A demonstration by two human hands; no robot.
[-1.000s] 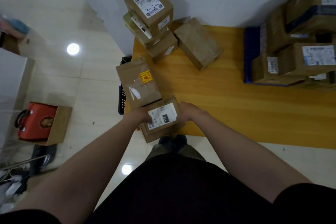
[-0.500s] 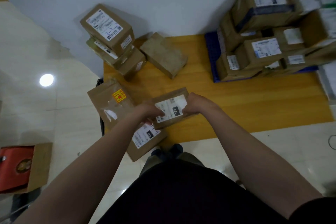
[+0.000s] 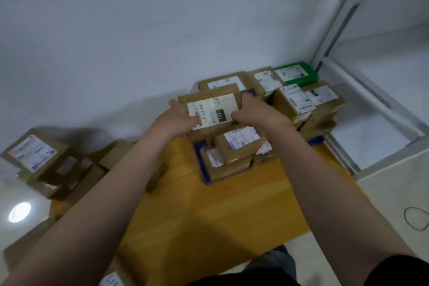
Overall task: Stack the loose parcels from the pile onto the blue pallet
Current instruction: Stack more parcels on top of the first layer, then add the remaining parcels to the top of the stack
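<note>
Matt cardboard parcel (image 3: 210,100), glossy paper label (image 3: 213,111), smooth wooden platform (image 3: 209,211).

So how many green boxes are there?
1. The green box sits at the back right corner of the stack on the blue pallet. More could be hidden under the brown boxes.
</note>
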